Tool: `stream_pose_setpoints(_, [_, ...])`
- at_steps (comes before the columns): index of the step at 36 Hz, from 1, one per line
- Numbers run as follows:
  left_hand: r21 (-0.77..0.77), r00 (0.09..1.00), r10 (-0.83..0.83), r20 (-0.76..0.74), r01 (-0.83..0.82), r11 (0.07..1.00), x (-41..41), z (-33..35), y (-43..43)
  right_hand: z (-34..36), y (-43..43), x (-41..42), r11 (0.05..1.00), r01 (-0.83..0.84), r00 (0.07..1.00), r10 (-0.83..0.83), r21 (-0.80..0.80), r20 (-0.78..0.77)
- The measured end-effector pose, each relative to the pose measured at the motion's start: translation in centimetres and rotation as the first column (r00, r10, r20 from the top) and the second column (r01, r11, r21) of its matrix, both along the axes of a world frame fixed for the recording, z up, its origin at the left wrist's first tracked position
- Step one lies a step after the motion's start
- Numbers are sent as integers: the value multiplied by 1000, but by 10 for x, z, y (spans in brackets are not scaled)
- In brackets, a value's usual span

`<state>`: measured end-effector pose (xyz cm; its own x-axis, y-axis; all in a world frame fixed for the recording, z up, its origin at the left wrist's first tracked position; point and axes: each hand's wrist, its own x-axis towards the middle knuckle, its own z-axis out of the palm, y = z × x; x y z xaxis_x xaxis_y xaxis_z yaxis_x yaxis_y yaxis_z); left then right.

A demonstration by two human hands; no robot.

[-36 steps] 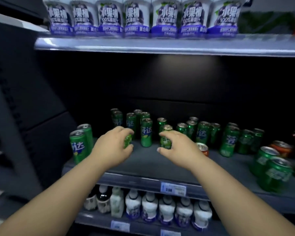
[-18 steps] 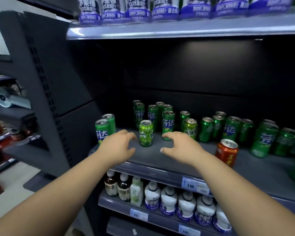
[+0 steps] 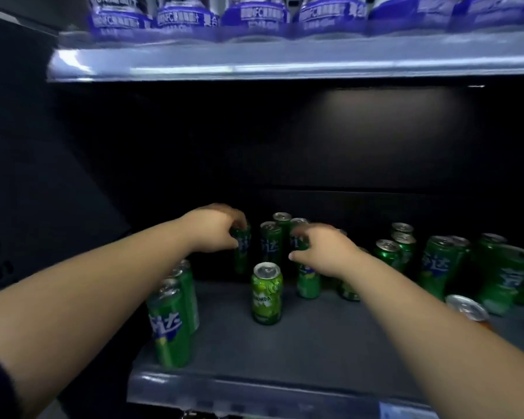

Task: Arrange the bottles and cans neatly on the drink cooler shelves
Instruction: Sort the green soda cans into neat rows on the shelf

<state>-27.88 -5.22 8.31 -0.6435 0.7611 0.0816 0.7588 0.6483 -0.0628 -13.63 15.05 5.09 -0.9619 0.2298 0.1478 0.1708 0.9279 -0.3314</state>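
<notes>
Reached rearward, left hand [image 3: 214, 229] gripping slim can [image 3: 242, 255], right hand [image 3: 322, 252] neighbouring can [image 3: 308, 284]

Two hands [image 3: 214, 228] [image 3: 322, 252], one orange can [image 3: 466, 308]

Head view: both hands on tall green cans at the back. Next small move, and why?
Probably draw both cans forward and left, lining them up beside the front-left pair. The left hand grips the left tall can and the right hand grips the right tall can, both in a loose cluster at the back of the shelf. The short can stands alone in front of them.
</notes>
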Motion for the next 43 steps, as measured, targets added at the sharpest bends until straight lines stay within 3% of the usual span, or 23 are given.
stream_pose_setpoints(4, [-2, 993, 14, 117, -14, 1000, -43, -3, 12, 13, -15, -39, 997, -35, 997, 31, 63, 72])
stream_pose_setpoints(10, [31, 985, -103, 142, 99, 995, -84, -25, 26, -5, -17, -101, 988, -39, 995, 25, 153, 95])
stream_pose_setpoints(15, [-172, 988, -155, -22, 149, 974, -102, -40, 39, -33, -4, -133, 962, -50, 978, -6, 267, 208])
stream_pose_setpoints(23, [61, 987, -156, 24, 155, 986, -101, -44, 43, -38, -6, -130, 965, -34, 996, 10, 259, 93])
stream_pose_setpoints(27, [89, 983, -180, 25, 177, 980, -89, -38, 44, -34, -9, -126, 945, -31, 998, 14, 325, 57])
stream_pose_setpoints(33, [94, 980, -147, 137, 135, 986, -71, -19, 34, -15, -12, -108, 986, -43, 996, 56, 161, -75])
stream_pose_setpoints(43, [139, 968, -85, 237, 53, 989, -44, 39, -6, 60, -39, -57, 965, -260, 956, 253, -27, -150])
